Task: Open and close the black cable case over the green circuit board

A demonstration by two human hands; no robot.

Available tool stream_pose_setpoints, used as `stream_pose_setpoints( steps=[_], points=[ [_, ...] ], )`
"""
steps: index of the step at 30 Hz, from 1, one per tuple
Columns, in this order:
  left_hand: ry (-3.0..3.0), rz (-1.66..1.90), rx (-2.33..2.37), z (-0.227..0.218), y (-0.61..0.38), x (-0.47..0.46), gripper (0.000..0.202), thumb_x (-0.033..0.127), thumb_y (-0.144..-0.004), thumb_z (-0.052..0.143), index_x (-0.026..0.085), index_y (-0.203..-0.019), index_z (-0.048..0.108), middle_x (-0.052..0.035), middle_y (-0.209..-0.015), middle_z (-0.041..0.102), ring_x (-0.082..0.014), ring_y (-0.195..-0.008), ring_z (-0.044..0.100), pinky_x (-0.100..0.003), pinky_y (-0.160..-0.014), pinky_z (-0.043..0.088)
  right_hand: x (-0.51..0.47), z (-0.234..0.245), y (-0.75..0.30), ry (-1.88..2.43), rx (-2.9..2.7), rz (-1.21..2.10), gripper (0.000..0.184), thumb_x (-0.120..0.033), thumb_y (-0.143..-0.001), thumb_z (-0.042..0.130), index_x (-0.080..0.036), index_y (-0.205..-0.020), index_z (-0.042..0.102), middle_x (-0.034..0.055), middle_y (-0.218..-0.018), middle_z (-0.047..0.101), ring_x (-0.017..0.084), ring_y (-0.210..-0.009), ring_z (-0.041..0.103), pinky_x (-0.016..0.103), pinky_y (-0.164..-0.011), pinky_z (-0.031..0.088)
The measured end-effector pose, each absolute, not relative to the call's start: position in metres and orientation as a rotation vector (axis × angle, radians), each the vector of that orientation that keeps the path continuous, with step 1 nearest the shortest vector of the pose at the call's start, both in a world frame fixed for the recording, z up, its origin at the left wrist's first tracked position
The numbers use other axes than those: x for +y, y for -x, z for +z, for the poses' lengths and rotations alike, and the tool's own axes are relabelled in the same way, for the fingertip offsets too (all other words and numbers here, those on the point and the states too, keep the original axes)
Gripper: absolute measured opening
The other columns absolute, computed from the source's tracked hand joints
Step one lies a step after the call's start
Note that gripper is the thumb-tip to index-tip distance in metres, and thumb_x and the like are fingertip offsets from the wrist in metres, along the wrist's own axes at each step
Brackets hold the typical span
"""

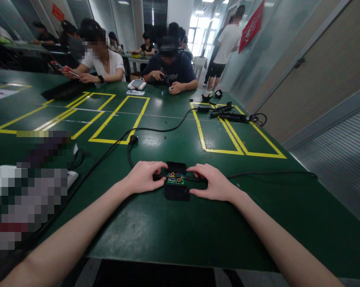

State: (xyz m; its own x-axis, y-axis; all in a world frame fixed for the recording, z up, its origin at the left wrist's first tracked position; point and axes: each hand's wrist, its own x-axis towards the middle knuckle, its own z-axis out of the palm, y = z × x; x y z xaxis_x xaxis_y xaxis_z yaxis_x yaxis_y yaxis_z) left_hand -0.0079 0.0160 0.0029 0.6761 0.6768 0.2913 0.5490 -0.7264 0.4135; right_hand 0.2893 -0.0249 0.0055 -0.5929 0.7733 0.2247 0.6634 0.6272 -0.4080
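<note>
A small black box (176,192) lies open on the green table (156,227), with a green circuit board (175,179) showing inside it. My left hand (144,176) rests at its left side, fingers curled on the black cable (132,153) where it enters the box. At the right side my right hand (213,182) presses down with fingers curled against the box edge and the cable (272,173) leaving that side.
Yellow tape rectangles (120,119) mark the table. A plug (133,139) lies beyond my hands. Black adapters and cables (232,116) sit at the far right. Two people (102,59) work at the far edge, with a white device (137,84) between them. A blurred patch covers the left.
</note>
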Motion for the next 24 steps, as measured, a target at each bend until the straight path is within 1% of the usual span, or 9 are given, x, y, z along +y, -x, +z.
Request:
stream_pose_setpoints(
  steps=[4, 6, 9, 11, 15, 21, 24],
  points=[
    [-2.582, 0.584, 1.021, 0.0045, 0.0083, 0.0158, 0.035, 0.033, -0.089, 0.063, 0.017, -0.119, 0.069, 0.0017, -0.074, 0.067, -0.0143, -0.061, 0.063, -0.024, -0.061, 0.045, -0.0256, 0.0057, -0.2876, 1.144, -2.477, 0.378, 0.049, -0.041, -0.084, 0.077, -0.02, -0.125, 0.061, 0.0038, -0.09, 0.065, 0.021, -0.08, 0.061, 0.034, -0.074, 0.045],
    [-2.579, 0.555, 1.048, 0.0064, 0.0091, 0.0159, 0.041, 0.04, -0.089, 0.066, 0.016, -0.122, 0.07, -0.0002, -0.077, 0.07, -0.0163, -0.064, 0.065, -0.026, -0.063, 0.047, -0.0256, 0.0053, -0.287, 1.145, -2.475, 0.363, 0.052, -0.042, -0.083, 0.078, -0.02, -0.127, 0.062, 0.0039, -0.09, 0.066, 0.021, -0.079, 0.061, 0.034, -0.073, 0.045],
    [-2.578, 0.52, 1.051, 0.0083, 0.011, 0.016, 0.059, 0.054, -0.083, 0.074, 0.016, -0.127, 0.069, -0.0032, -0.085, 0.073, -0.0198, -0.071, 0.069, -0.029, -0.067, 0.051, -0.0252, 0.0041, -0.2868, 1.155, -2.481, 0.35, 0.056, -0.044, -0.084, 0.078, -0.018, -0.131, 0.061, 0.0044, -0.09, 0.065, 0.021, -0.079, 0.061, 0.034, -0.073, 0.045],
    [-2.564, 0.514, 1.021, 0.0086, 0.0124, 0.0159, 0.065, 0.059, -0.079, 0.077, 0.018, -0.129, 0.069, -0.0043, -0.09, 0.075, -0.0211, -0.076, 0.071, -0.03, -0.07, 0.053, -0.025, 0.0033, -0.2869, 1.167, -2.481, 0.345, 0.057, -0.045, -0.084, 0.077, -0.019, -0.133, 0.062, 0.0046, -0.091, 0.065, 0.021, -0.079, 0.061, 0.034, -0.073, 0.046],
    [-2.528, 0.515, 0.974, 0.0092, 0.0142, 0.0161, 0.065, 0.059, -0.079, 0.078, 0.019, -0.128, 0.069, -0.0052, -0.094, 0.077, -0.0213, -0.078, 0.072, -0.03, -0.073, 0.054, -0.0252, 0.0023, -0.287, 1.193, -2.476, 0.329, 0.058, -0.047, -0.084, 0.078, -0.02, -0.133, 0.064, 0.0049, -0.091, 0.065, 0.022, -0.08, 0.061, 0.035, -0.073, 0.047],
    [-2.546, 0.445, 0.959, 0.0121, 0.0153, 0.0177, 0.079, 0.065, -0.071, 0.083, 0.018, -0.132, 0.068, -0.0074, -0.1, 0.077, -0.0235, -0.084, 0.073, -0.031, -0.076, 0.054, -0.0256, 0.003, -0.2864, 1.191, -2.479, 0.31, 0.057, -0.045, -0.084, 0.078, -0.018, -0.132, 0.064, 0.005, -0.09, 0.065, 0.022, -0.08, 0.062, 0.034, -0.072, 0.047],
    [-2.553, 0.449, 0.966, 0.0109, 0.0157, 0.0191, 0.077, 0.065, -0.072, 0.082, 0.019, -0.132, 0.068, -0.0062, -0.098, 0.077, -0.0227, -0.083, 0.072, -0.03, -0.075, 0.054, -0.0251, 0.0018, -0.2865, 1.185, -2.464, 0.318, 0.056, -0.045, -0.084, 0.079, -0.019, -0.131, 0.064, 0.004, -0.088, 0.065, 0.021, -0.078, 0.062, 0.033, -0.07, 0.047]
  ],
)
